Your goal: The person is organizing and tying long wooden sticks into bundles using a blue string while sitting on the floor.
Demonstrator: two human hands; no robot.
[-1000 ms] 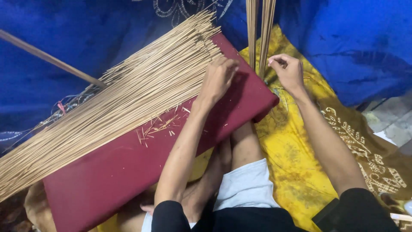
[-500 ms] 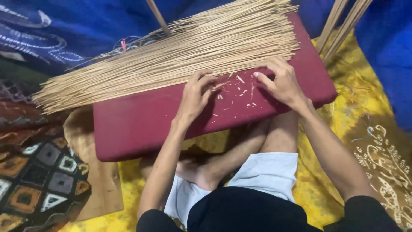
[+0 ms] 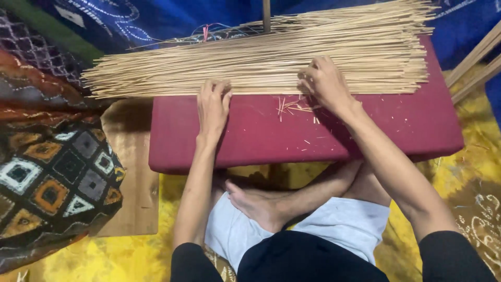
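Note:
A wide pile of thin pale bamboo sticks (image 3: 261,57) lies across the far side of a dark red padded board (image 3: 365,130) resting over my crossed legs. My left hand (image 3: 212,107) lies flat on the board, fingers spread, fingertips touching the near edge of the stick pile. My right hand (image 3: 326,83) is curled at the pile's near edge, fingers bent onto the sticks. Small broken splinters (image 3: 295,107) lie scattered on the board between my hands.
A patterned cushion (image 3: 52,177) sits at the left beside a wooden plank (image 3: 130,183). Yellow printed cloth (image 3: 469,188) covers the floor. Blue fabric (image 3: 130,21) hangs behind. Longer sticks (image 3: 475,68) lean at the right edge, and one upright stick (image 3: 266,14) stands behind the pile.
The view has swung so the pile lies level. My right hand left the upright sticks at the right and came to the pile; both hands now rest apart along its near edge.

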